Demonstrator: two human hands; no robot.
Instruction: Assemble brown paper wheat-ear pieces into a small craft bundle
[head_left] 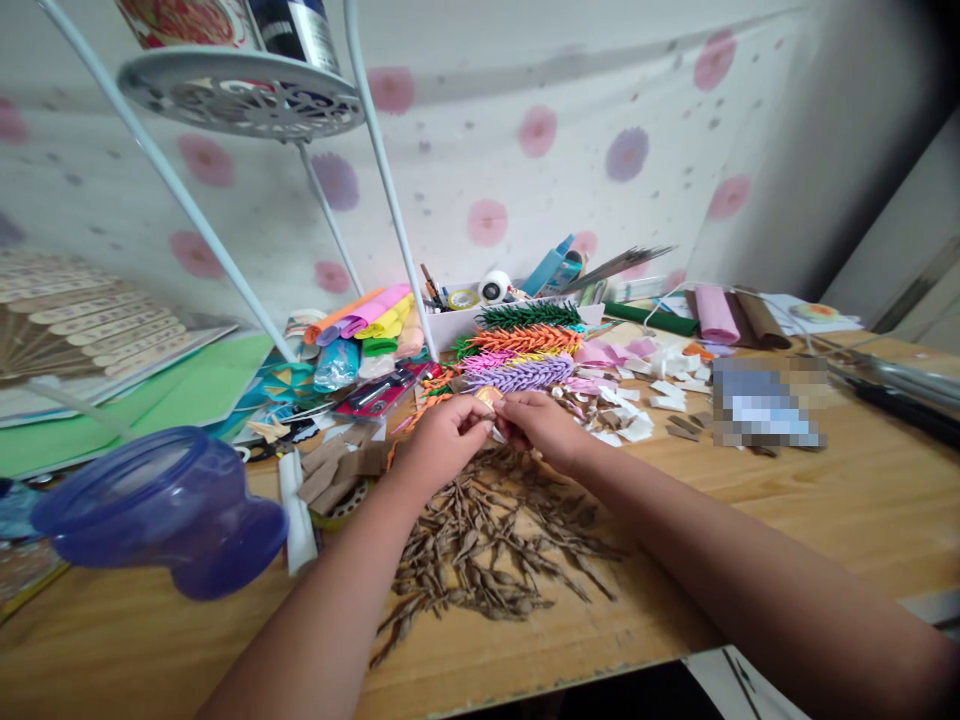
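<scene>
My left hand (448, 438) and my right hand (541, 428) meet over the middle of the wooden table (765, 500). Both have their fingers pinched around a small pale orange piece (489, 396), mostly covered by the fingertips, so its kind cannot be made out. Beneath my hands and forearms spreads a heap of brown twisted paper pieces (480, 550), thin at the ends and thicker in the middle. Just beyond my fingers lie braided-looking paper sprigs: a purple one (519, 375), an orange one (525, 345) and a dark green one (529, 316).
A blue-purple plastic container (150, 505) stands at the left, near a white stand (247, 95). Crepe paper rolls (375, 318) and a white box of tools (450, 328) line the back. White paper scraps (630, 420) lie right of the sprigs.
</scene>
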